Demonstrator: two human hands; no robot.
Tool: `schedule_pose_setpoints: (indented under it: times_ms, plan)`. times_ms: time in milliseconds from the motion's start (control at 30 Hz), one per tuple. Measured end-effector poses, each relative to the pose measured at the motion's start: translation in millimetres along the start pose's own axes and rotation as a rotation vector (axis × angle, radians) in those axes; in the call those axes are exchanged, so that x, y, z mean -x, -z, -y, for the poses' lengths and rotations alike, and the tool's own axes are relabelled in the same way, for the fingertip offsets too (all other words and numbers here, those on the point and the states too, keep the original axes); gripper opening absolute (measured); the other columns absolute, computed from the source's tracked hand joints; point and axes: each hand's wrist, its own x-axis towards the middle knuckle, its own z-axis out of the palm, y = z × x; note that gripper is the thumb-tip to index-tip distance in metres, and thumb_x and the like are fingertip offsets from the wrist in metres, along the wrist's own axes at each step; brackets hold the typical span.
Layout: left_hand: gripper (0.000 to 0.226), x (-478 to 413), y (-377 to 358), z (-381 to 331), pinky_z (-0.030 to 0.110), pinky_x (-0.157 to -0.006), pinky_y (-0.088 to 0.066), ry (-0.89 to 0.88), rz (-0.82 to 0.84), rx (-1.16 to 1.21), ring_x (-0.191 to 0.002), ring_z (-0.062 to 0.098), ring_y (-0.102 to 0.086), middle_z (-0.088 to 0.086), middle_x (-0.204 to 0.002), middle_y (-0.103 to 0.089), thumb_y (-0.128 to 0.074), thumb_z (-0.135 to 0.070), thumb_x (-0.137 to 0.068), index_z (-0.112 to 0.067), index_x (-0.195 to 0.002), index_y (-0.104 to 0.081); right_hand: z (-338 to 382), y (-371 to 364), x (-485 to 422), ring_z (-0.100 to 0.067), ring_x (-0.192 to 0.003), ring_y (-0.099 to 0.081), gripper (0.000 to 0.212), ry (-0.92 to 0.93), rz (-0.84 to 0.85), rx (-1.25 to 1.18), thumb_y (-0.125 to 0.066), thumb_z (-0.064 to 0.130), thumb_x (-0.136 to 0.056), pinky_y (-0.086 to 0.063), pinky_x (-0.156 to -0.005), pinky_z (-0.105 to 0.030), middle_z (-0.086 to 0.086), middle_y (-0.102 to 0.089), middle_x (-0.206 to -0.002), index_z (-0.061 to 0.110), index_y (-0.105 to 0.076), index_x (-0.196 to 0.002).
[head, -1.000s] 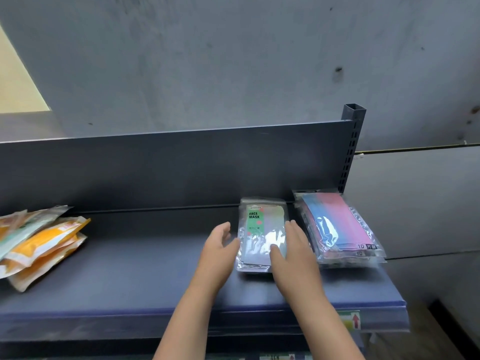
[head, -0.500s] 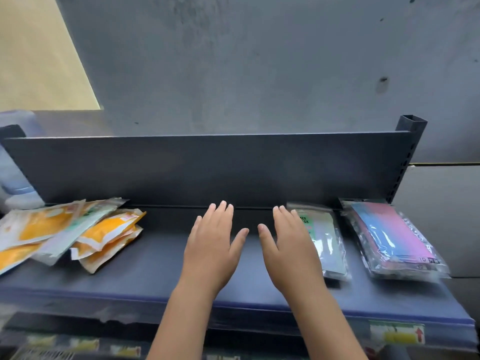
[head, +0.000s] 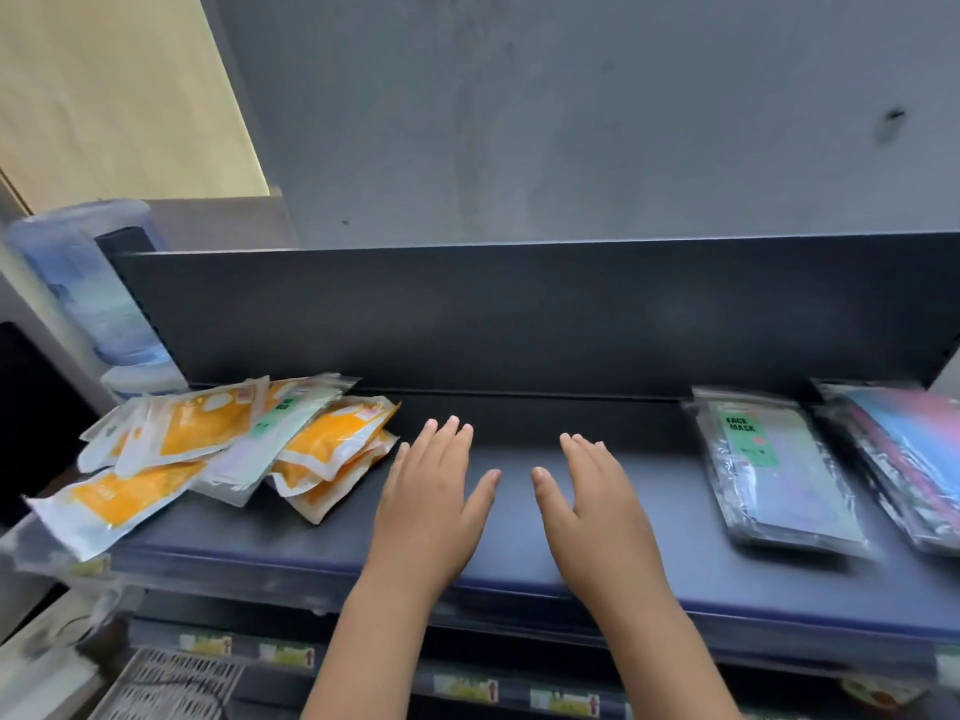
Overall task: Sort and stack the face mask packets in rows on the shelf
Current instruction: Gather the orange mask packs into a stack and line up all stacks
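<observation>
Writing: the only words that read clearly are "FACE MASK", black capitals on a green label at the far end of the silver packet stack (head: 774, 475). The smaller print under them is too blurred to read.
Silver packet stack: at centre right of the frame, lying flat on the shelf (head: 519, 569). Its long axis runs from the back panel (head: 519, 314) towards the front edge, slanting to the lower right. The labelled end points at the back panel.
Pink and blue packet stack: at the far right (head: 914, 454), just beside the silver one and slanted the same way. The frame edge cuts it off, and no writing on it can be made out.
Orange and white packets: a loose pile (head: 234, 449) at centre left, the packets overlapping at mixed angles. Some jut past the shelf's left end. Their print is blurred.
Left hand: at lower centre (head: 431, 506), palm down, fingers straight and slightly spread, holding nothing. Its fingertips are near the pile without touching it.
Right hand: just right of it (head: 597, 511), also palm down, fingers straight and empty, well apart from the silver stack.
Contact: whether either palm touches the shelf cannot be told.
Price tags: small yellow-green tags (head: 467, 688) along a lower shelf edge at the bottom, with unreadable print.
Background: a water bottle (head: 88, 288) at the left edge and a grey wall (head: 571, 122) across the top.
</observation>
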Motion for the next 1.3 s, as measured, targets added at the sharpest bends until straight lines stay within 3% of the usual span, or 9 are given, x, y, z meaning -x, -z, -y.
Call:
schedule_pose_setpoints:
  times_ms: [200,433,500,633,733,967,1100,1300]
  plan:
    - [0.065,-26.6,10.7,33.1,0.038,-0.131,-0.010,0.078,-0.057,0.087,-0.161,0.009,-0.004,-0.012,-0.173,-0.019,-0.042,-0.053,-0.106,-0.027,-0.164,-0.028,18.0,-22.4,-31.8,-0.003,-0.158,-0.012,0.059,0.029,0.027,-0.060,-0.044,0.047,-0.106,-0.021,-0.122,-0.027,0.015,-0.028,-0.169,0.029,-0.033,-0.161]
    - [0.063,-37.9,34.1,105.2,0.040,-0.130,-0.017,0.135,-0.107,0.123,-0.159,0.017,-0.020,-0.005,-0.167,-0.036,-0.046,-0.053,-0.103,-0.021,-0.157,-0.042,58.3,-68.0,-42.3,-0.008,-0.151,-0.034,0.049,0.014,-0.018,-0.170,-0.051,0.038,-0.105,-0.033,-0.122,-0.036,0.012,-0.046,-0.159,0.028,-0.047,-0.153]
    - [0.069,-38.5,48.8,133.6,0.039,-0.128,-0.020,0.140,-0.123,0.110,-0.157,0.019,-0.024,-0.003,-0.166,-0.039,-0.040,-0.059,-0.098,-0.020,-0.156,-0.044,82.3,-85.5,-45.8,-0.007,-0.147,-0.040,0.047,0.038,-0.051,-0.190,-0.053,0.036,-0.105,-0.035,-0.119,-0.032,0.012,-0.050,-0.155,0.027,-0.051,-0.150]
    - [0.059,-40.0,77.7,205.8,0.039,-0.130,-0.018,0.161,-0.143,0.129,-0.159,0.015,-0.019,-0.004,-0.168,-0.035,-0.048,-0.048,-0.105,-0.021,-0.158,-0.041,141.8,-129.0,-46.4,-0.003,-0.132,-0.049,0.041,0.102,-0.121,-0.235,-0.057,0.030,-0.104,-0.037,-0.103,-0.017,0.017,-0.056,-0.141,0.027,-0.057,-0.144]
    - [0.058,-41.5,98.9,266.7,0.039,-0.129,-0.020,0.153,-0.113,0.118,-0.158,0.016,-0.021,-0.004,-0.167,-0.036,-0.050,-0.045,-0.105,-0.022,-0.157,-0.043,184.5,-170.2,-41.9,-0.005,-0.128,-0.052,0.037,0.114,-0.137,-0.240,-0.056,0.026,-0.103,-0.040,-0.100,-0.020,0.018,-0.057,-0.134,0.027,-0.060,-0.141]
    - [0.057,-49.2,129.7,385.1,0.045,-0.124,-0.030,0.277,-0.083,0.169,-0.152,0.021,-0.032,0.002,-0.163,-0.041,-0.053,-0.044,-0.103,-0.018,-0.153,-0.044,251.9,-245.4,-38.9,-0.013,-0.141,-0.044,0.047,0.083,-0.091,-0.046,-0.056,0.034,-0.102,-0.036,-0.111,-0.030,0.008,-0.055,-0.149,0.023,-0.053,-0.148]
    - [0.061,-53.5,128.8,407.4,0.046,-0.125,-0.030,0.327,-0.027,0.287,-0.155,0.020,-0.029,0.001,-0.167,-0.035,-0.054,-0.046,-0.103,-0.020,-0.156,-0.041,267.2,-265.5,-38.6,-0.017,-0.143,-0.041,0.055,-0.022,-0.056,0.031,-0.057,0.039,-0.100,-0.040,-0.110,-0.037,0.004,-0.050,-0.153,0.021,-0.047,-0.152]
    - [0.060,-59.4,124.1,418.0,0.049,-0.115,-0.042,0.435,-0.036,0.333,-0.142,0.030,-0.044,0.006,-0.157,-0.045,-0.060,-0.039,-0.101,-0.015,-0.153,-0.044,268.8,-285.3,-42.0,-0.026,-0.144,-0.033,0.070,-0.136,-0.081,0.162,-0.070,0.042,-0.091,-0.042,-0.108,-0.041,-0.003,-0.040,-0.157,0.018,-0.044,-0.151]
